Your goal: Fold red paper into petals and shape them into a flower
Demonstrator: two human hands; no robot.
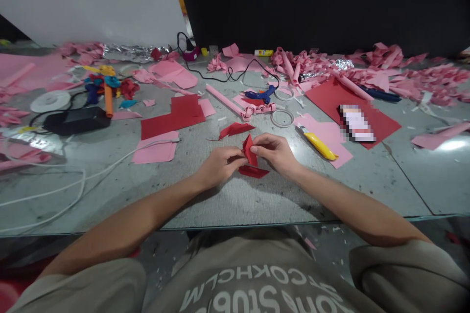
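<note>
Between my two hands a folded piece of red paper [250, 150] stands up in a point, just above the table. My left hand [224, 164] pinches its left edge between thumb and fingers. On the other side my right hand [274, 150] grips it, the thumb pressed to the paper's face. Right below lies another folded red paper piece [254, 172], flat on the table. A third red folded piece [236, 129] rests just beyond my hands. Exact folds under my fingertips are hidden.
Right of my hands, a yellow box cutter [318, 145] lies on pink paper. Beyond are a blue glue gun [261, 94], a tape ring [282, 118] and a pink paper roll [225, 100]. A phone [356, 122] lies on red card. At left, a white cable [121, 156] crosses the table.
</note>
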